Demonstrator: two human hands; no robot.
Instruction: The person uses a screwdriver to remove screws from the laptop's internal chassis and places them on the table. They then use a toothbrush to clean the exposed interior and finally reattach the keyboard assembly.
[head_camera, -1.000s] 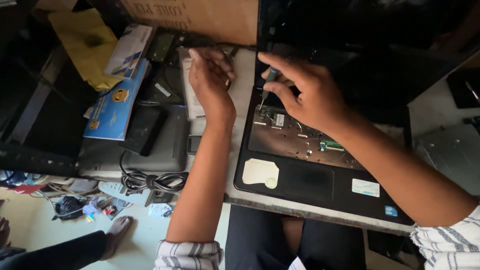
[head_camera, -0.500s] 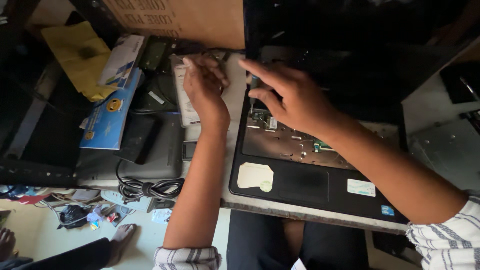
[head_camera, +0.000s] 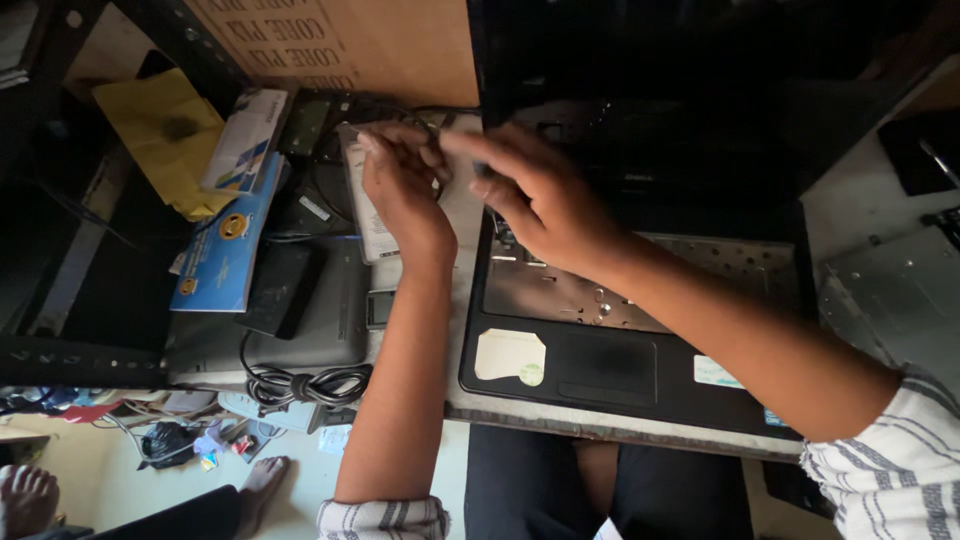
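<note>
Cluttered desk (head_camera: 470, 400), dim light, cardboard box (head_camera: 340, 45) at the back edge. An opened-up laptop (head_camera: 620, 370) sits in front of me with its keyboard out, bare metal tray and circuit parts showing where the keys would be.

Change since a second ago: both hands have travelled up and to the left, off the keyboard bay. My right hand (head_camera: 545, 205) was picking at the bay's upper left corner; now it crosses the laptop's edge with fingers stretched toward the left hand. My left hand (head_camera: 400, 185) has crept further onto the pale flat part (head_camera: 368, 215) lying just left of the laptop. I read this as attention passing from the bay to that part.

Grip: left fingers curl over the part's top edge, pressing it, not visibly lifting. Right hand looks released, fingers loose; the frame is blurred there, so I cannot tell whether it pinches anything small.

Containers: only the cardboard box, contents hidden. Left of the part lie a blue booklet (head_camera: 225, 250), a yellow envelope (head_camera: 165, 135), a grey slab (head_camera: 300, 340) and a coiled black cable (head_camera: 305, 385).
</note>
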